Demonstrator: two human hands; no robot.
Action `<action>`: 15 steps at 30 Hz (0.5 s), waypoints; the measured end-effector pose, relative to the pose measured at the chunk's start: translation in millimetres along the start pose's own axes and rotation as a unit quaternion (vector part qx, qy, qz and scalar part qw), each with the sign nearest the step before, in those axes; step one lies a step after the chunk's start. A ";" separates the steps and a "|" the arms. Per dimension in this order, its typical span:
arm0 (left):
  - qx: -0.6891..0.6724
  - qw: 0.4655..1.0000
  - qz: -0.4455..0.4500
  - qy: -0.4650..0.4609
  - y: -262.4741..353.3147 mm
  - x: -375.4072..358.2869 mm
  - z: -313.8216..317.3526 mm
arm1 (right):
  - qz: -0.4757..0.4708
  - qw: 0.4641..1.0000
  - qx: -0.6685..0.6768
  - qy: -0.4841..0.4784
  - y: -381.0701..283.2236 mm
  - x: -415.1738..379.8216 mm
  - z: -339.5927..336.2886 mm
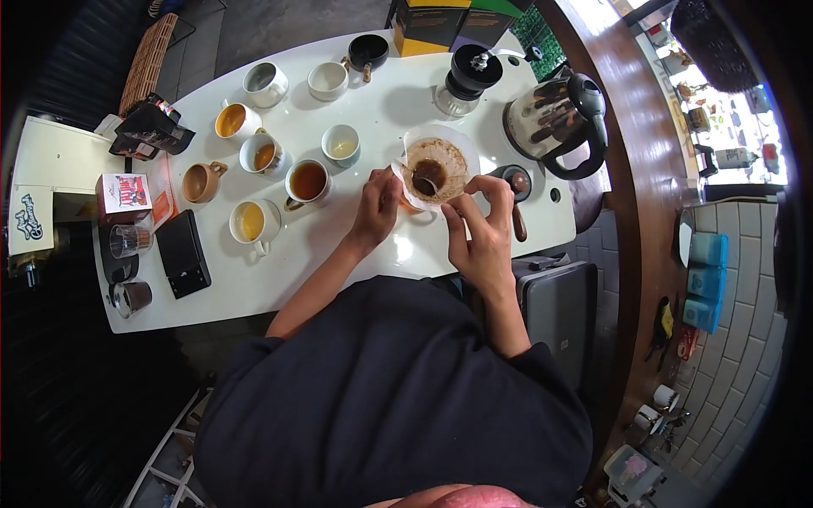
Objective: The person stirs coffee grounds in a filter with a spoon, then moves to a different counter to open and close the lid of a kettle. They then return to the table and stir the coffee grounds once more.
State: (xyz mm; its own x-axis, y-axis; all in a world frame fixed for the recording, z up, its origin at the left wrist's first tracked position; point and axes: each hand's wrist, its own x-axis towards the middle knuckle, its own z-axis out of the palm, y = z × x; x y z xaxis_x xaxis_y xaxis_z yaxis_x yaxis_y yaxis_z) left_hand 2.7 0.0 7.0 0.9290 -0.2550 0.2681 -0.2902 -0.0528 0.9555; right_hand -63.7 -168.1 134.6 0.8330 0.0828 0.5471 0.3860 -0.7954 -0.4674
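A paper coffee filter (450, 151) with wet brown grounds on its inner wall and dark liquid at its bottom is near the table's right half. My left hand (377, 206) pinches the filter's left edge. My right hand (487, 229) is at the filter's near right side, thumb and forefinger closed on a small spoon (431, 182) whose bowl dips into the liquid. An orange dripper (415, 206) shows partly beneath the filter; the rest is hidden. Left of it stand a cup of dark tea-coloured liquid (307, 181) and a pale cup (341, 145).
Several more cups stand leftward, including a yellow-filled cup (252, 222) and a brown cup (201, 183). A black scale (185, 254) lies at the left. Behind the filter is a hand grinder (464, 85); a steel kettle (542, 118) and a round wooden-handled tool (515, 190) are rightward.
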 end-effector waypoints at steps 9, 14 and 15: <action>-0.001 0.999 -0.035 -0.006 -2.0 -1.2 -1.6 | 0.003 0.999 0.000 0.046 3.8 -0.1 -10.6; 0.001 1.000 -0.021 -0.010 -0.3 -0.7 -1.5 | 0.012 0.998 0.009 0.053 5.6 0.0 -13.6; 0.002 1.000 -0.021 -0.010 -0.4 -0.5 -2.1 | 0.013 0.999 0.008 0.051 6.2 -0.3 -13.3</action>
State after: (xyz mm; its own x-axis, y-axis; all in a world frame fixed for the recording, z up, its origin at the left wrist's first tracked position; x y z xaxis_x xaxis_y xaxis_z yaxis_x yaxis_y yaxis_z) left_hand 2.8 2.2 6.7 0.9358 -0.2717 0.2248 -0.2514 -0.0670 0.9656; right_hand -66.8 -181.0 140.8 0.7983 -0.0013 0.6023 0.3713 -0.7863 -0.4938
